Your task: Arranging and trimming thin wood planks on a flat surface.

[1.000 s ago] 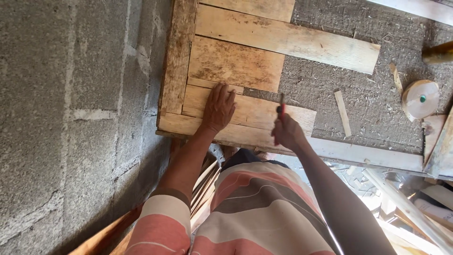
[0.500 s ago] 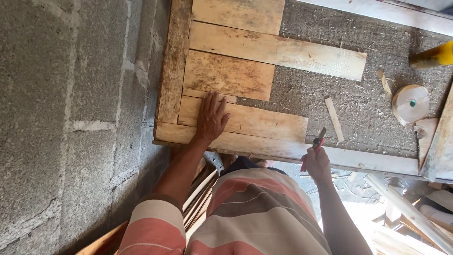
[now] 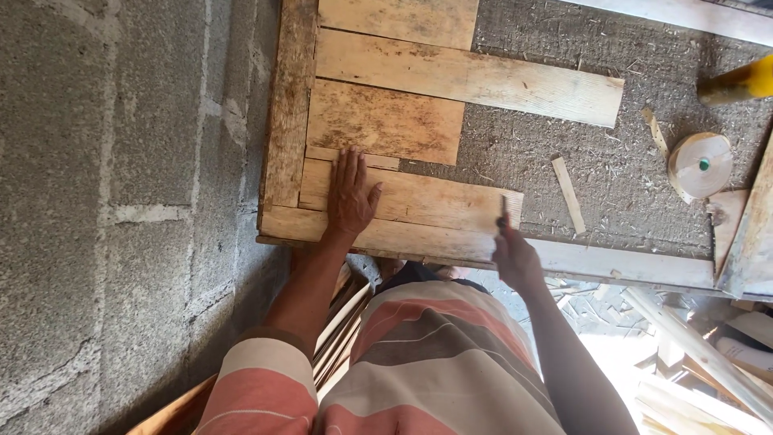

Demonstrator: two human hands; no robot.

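The left hand (image 3: 352, 197) lies flat with fingers spread on the short pale wooden board (image 3: 419, 205), I think to press it so it stays in place on the rough grey surface (image 3: 612, 193). The right hand (image 3: 515, 259) is closed around a small thin dark tool (image 3: 504, 211), maybe a pencil, whose tip touches the board's right end, so the board lies between both hands.

The rough grey surface (image 3: 628, 185) is strewn with sawdust; pale wooden boards (image 3: 451, 72) lie flat across its left part, edged by a darker plank (image 3: 286, 121); a thin wood sliver (image 3: 568, 193) lies on bare grit; a round roll of tape (image 3: 699, 163) sits near the right edge; a yellow-handled tool (image 3: 741, 80) lies beyond.
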